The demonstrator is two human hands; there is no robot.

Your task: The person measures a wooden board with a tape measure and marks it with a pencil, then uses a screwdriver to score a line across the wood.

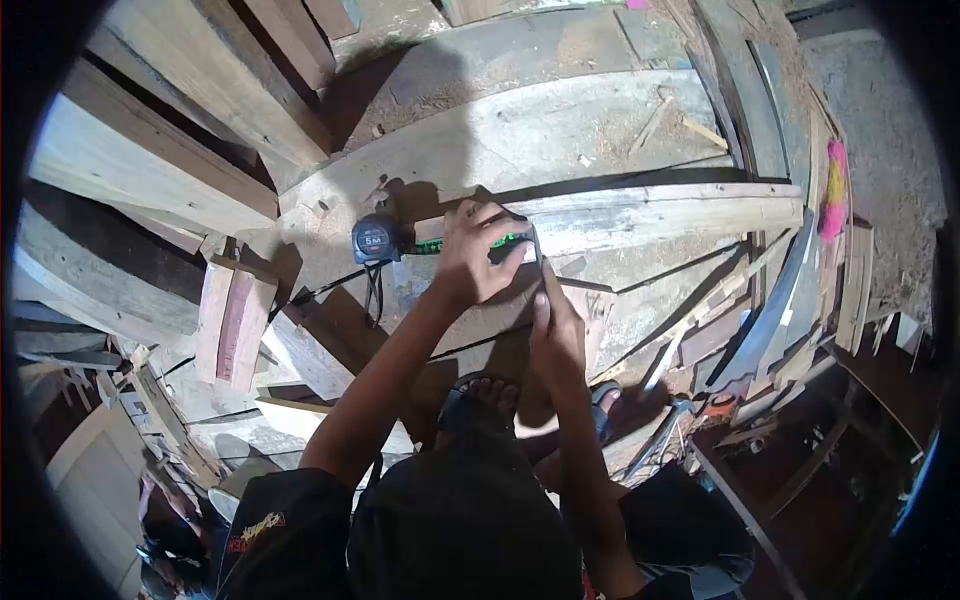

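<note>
One long wooden beam [660, 215] is laid left-right, right end angled slightly away. Left hand [475, 250] is placed over its left part, right hand [558, 340] just nearer; whether fingers are clamped cannot be told. Tape measure [372, 243] is parked left, green blade [428, 246] run rightward along beam. Thin dark bar [538, 243] is pointed crosswise, right fingers alongside.

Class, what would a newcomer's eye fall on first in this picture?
Probably the left hand, over a bright green tape at centre, with the right hand just below. Left of them sits the dark tape measure. Far right, a pink-and-yellow item stands out against the wood.
</note>
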